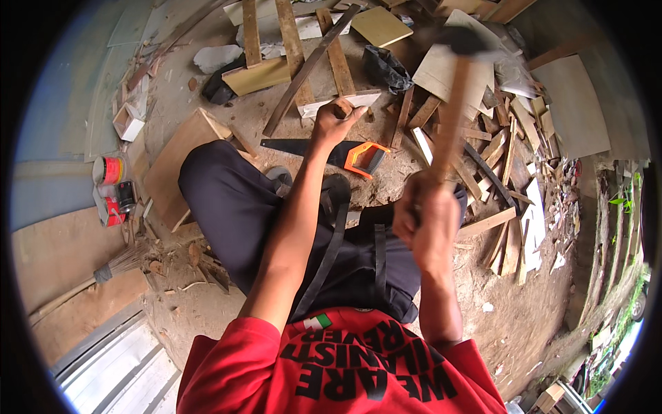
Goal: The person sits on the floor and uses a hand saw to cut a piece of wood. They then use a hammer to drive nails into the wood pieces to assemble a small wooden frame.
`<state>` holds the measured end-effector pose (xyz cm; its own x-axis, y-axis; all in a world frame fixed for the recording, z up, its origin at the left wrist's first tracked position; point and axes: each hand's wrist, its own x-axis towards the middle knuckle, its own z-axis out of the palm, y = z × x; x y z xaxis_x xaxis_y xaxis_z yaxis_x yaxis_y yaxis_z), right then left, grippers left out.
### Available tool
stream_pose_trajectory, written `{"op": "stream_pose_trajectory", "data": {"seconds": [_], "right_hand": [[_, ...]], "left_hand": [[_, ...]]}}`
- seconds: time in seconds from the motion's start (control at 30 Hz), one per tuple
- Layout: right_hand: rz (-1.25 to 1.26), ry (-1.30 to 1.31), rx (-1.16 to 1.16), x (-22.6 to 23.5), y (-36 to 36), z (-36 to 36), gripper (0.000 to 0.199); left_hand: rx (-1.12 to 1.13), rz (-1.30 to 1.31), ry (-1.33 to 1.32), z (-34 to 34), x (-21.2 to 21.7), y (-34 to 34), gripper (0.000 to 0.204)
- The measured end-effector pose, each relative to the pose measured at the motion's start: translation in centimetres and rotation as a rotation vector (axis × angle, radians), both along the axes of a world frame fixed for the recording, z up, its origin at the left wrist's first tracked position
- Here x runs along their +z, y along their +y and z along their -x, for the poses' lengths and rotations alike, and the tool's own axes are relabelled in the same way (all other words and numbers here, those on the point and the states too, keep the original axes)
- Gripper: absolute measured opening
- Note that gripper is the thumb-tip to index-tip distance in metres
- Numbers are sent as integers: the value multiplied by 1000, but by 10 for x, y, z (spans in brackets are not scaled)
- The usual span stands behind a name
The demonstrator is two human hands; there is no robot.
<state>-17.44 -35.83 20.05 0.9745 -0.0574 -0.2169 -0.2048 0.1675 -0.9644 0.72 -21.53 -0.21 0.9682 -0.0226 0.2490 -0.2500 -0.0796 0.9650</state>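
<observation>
Nearest, the right hand (429, 222) had its fingers wrapped tight round the wooden handle of one raised hammer (456, 90), blurred in mid-swing. Farther off, the left hand (336, 119) pinched something small, likely a nail, against a pale wood strip (339, 102) on the dirt floor (510, 310). A stray blow could have struck those fingers, I judged. One handsaw (331, 152) lay just beyond the knees; two cans (110, 181) stood far left.

Red short-sleeved T-shirt (345, 372) with black block lettering and a small flag patch. Dark navy trousers (234, 207). Forearms bare, hands ungloved. Black straps (331, 255) cross the lap.
</observation>
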Motion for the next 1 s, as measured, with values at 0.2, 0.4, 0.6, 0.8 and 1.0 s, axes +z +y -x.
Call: {"op": "stream_pose_trajectory", "data": {"seconds": [0.2, 0.4, 0.6, 0.8, 1.0], "right_hand": [[37, -547, -2, 10, 14, -13, 68], [632, -9, 259, -101, -21, -13, 44], [155, -118, 132, 8, -14, 2, 61], [203, -663, 127, -19, -16, -4, 65], [542, 142, 282, -95, -41, 2, 52]], "left_hand": [[35, -58, -27, -7, -15, 4, 34], [-59, -173, 52, -4, -16, -16, 21], [-4, -87, -42, -1, -22, -10, 32], [-40, -111, -84, -2, -17, -10, 29], [-99, -267, 4, -3, -23, -11, 25]]}}
